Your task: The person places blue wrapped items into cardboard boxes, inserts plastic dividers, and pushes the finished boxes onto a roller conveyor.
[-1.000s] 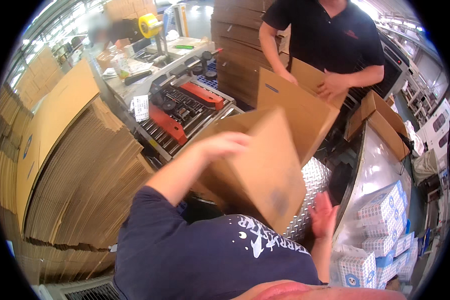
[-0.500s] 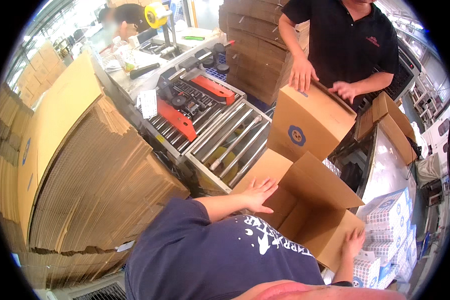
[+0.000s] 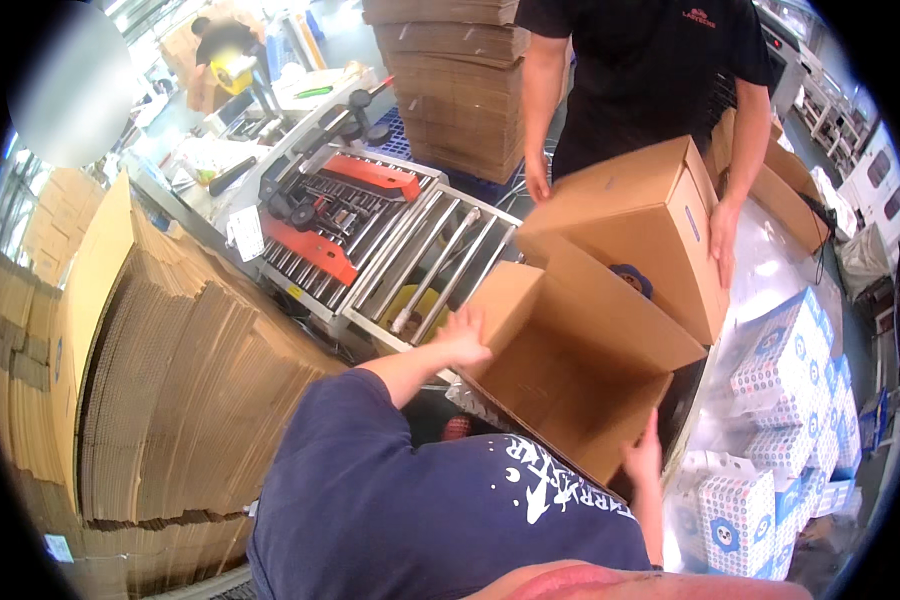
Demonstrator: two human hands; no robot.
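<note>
In front of me stands an open cardboard box [image 3: 560, 380], nothing showing inside it and its far flap raised. My left hand [image 3: 463, 338] presses on the box's left side with the fingers somewhat spread. On the right side, my right hand [image 3: 644, 456] grips the wall near the close corner. Just beyond is another cardboard box [image 3: 630, 195] with a round blue emblem, partly hidden by the raised flap. A co-worker's hand [image 3: 722, 245] holds that box's right side, and the co-worker's other hand [image 3: 538, 180] is at its far left.
To the left rises a tall stack of flattened cartons [image 3: 180, 390]. A roller conveyor [image 3: 430, 250] with red guides [image 3: 310, 250] runs ahead. Patterned white-and-blue packs [image 3: 770, 430] are piled on the metal table at right. More stacked cardboard [image 3: 450, 90] stands behind.
The open box has shifted left and lower, with my hands on its sides. The co-worker's box has come down and turned behind it, and the co-worker's hands have moved to its sides.
</note>
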